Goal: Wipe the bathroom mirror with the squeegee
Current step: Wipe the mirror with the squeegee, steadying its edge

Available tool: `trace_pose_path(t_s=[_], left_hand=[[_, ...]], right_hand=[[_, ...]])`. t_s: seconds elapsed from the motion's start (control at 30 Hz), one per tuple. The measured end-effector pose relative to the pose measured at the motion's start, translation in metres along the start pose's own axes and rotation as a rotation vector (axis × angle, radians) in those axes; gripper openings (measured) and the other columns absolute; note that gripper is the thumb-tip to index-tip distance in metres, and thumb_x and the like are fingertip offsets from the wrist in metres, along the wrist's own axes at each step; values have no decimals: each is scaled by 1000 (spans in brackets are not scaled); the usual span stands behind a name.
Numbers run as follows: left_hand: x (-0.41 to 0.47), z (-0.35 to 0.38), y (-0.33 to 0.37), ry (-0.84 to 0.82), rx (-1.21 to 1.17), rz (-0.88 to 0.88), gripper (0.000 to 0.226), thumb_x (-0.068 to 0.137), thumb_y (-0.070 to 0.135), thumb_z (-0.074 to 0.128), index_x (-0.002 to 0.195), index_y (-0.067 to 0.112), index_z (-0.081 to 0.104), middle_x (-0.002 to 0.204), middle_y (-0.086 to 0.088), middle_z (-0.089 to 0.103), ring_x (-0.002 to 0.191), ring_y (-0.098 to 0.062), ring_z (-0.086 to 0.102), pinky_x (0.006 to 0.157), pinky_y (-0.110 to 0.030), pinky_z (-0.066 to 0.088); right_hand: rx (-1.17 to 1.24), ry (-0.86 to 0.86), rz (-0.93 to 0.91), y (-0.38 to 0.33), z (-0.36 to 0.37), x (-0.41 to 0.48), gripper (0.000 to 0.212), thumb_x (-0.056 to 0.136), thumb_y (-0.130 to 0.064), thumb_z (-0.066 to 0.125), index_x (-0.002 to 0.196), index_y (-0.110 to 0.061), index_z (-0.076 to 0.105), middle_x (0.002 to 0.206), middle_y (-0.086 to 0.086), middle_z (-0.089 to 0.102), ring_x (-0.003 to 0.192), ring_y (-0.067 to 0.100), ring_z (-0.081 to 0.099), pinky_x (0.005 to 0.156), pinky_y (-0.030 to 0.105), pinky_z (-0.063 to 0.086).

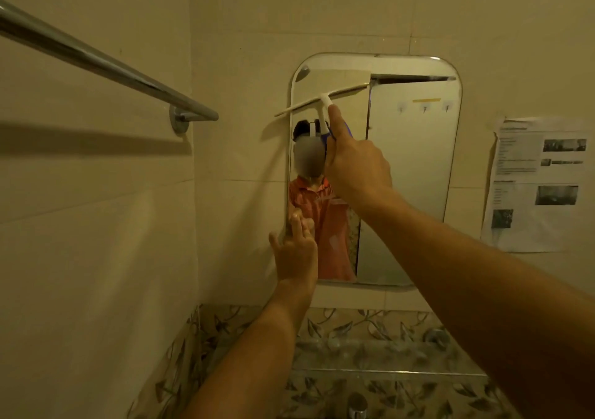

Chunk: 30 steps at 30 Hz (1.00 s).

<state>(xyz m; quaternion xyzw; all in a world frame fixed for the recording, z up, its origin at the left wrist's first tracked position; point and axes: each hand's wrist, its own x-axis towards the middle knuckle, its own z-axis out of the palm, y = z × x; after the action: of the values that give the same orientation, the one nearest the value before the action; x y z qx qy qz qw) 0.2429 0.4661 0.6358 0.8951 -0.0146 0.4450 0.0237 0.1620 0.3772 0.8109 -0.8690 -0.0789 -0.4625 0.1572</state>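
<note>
A rounded rectangular mirror hangs on the tiled wall ahead. My right hand grips the handle of a white squeegee, thumb stretched up along the handle. Its blade lies tilted across the mirror's upper left part, the left end sticking out past the mirror's edge. My left hand rests with straight fingers against the mirror's lower left edge. The mirror reflects a person in an orange shirt and a door with hooks.
A chrome towel rail juts from the left wall at head height. A printed paper sheet is stuck to the wall right of the mirror. Below runs a glass shelf against leaf-patterned tiles, with a tap top at the bottom edge.
</note>
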Motion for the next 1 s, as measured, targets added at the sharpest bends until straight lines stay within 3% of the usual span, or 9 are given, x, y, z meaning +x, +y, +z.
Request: trace_pose_path(t_s=[0.07, 0.2, 0.37, 0.43, 0.6, 0.67, 0.77, 0.87, 1.0], left_hand=[[1, 0, -1, 6, 5, -11, 66, 82, 29, 79, 142, 15, 57, 152, -7, 46, 99, -18, 68, 103, -52, 45], [2, 5, -5, -30, 34, 28, 62, 96, 30, 62, 153, 18, 39, 162, -7, 29, 121, -19, 58, 112, -55, 30], [-8, 4, -8, -11, -22, 30, 67, 91, 37, 69, 150, 14, 45, 158, -10, 36, 124, -22, 56, 110, -53, 31], [-11, 4, -9, 11, -43, 27, 66, 87, 38, 74, 144, 14, 53, 152, -10, 44, 120, -22, 59, 107, -53, 37], [-11, 12, -9, -22, -54, 57, 52, 100, 25, 53, 150, 17, 39, 154, -10, 34, 130, -23, 47, 106, -52, 31], [-9, 11, -9, -19, -92, 37, 50, 100, 27, 54, 147, 19, 40, 150, -7, 40, 121, -22, 53, 103, -50, 33], [-10, 8, -5, -31, -90, 3, 55, 99, 35, 58, 147, 21, 38, 147, -8, 44, 105, -20, 62, 106, -51, 33], [-11, 6, -4, -80, -51, 14, 60, 99, 34, 59, 152, 19, 34, 152, -10, 36, 111, -21, 60, 110, -52, 31], [-14, -1, -6, -126, 4, 49, 43, 100, 28, 60, 141, 20, 49, 145, -10, 38, 108, -20, 61, 110, -52, 35]], right_hand=[[-39, -13, 16, 0, 6, -4, 68, 109, -26, 40, 161, -38, -2, 69, 4, 47, 52, 16, 49, 42, 25, 30], [-88, -54, 48, 2, 20, -25, 74, 109, -25, 41, 159, -41, -11, 74, 8, 52, 54, 18, 53, 45, 31, 43], [-66, -102, 61, 11, 35, -64, 84, 107, -20, 44, 155, -45, -20, 87, 11, 57, 53, 19, 54, 41, 29, 38], [-71, -122, 89, 14, 40, -79, 87, 105, -18, 46, 156, -45, -19, 77, 7, 54, 50, 18, 52, 38, 28, 37], [-111, -184, 114, 24, 52, -113, 96, 100, -14, 51, 156, -44, -21, 61, 1, 38, 45, 14, 44, 38, 28, 33], [-126, -191, 113, 28, 56, -125, 99, 100, -18, 53, 154, -46, -25, 60, -1, 35, 44, 11, 40, 38, 25, 25], [-152, -211, 114, 34, 62, -142, 107, 99, -19, 56, 148, -48, -34, 60, -3, 32, 44, 10, 39, 39, 25, 29], [-190, -225, 136, 42, 67, -155, 106, 98, -15, 54, 149, -47, -33, 60, -2, 32, 44, 10, 39, 39, 25, 30], [-197, -245, 163, 48, 69, -169, 102, 100, -15, 51, 150, -45, -33, 61, -2, 36, 45, 10, 42, 43, 27, 39]])
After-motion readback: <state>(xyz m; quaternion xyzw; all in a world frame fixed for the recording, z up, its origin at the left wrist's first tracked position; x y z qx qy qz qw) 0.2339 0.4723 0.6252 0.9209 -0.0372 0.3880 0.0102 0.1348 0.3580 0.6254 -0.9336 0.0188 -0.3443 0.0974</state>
